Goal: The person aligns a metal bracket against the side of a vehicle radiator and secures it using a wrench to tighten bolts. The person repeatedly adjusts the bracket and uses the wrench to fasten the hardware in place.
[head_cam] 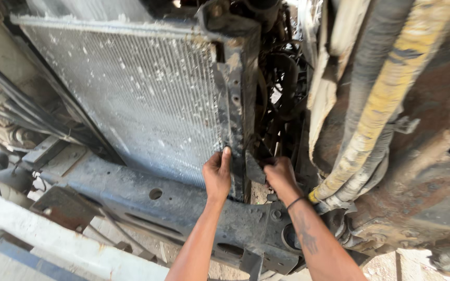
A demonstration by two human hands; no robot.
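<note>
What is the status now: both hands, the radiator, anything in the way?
Left hand pressed on radiator edge, thumb up. Right hand gripping behind dark side bracket. Yellow-wrapped hoses crowd the right side; crossmember below.

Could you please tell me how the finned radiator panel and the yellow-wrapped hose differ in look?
The grey finned radiator panel is broad, flat and finely ribbed; the yellow-wrapped hose is narrow, round and runs diagonally. The left hand touches the panel's edge; neither hand, including the right hand, touches the hose. Both look dusty and worn.

Radiator: dull finned metal, dusty. Bracket: rusty matt steel. Hose: flaking yellow wrap.
</note>
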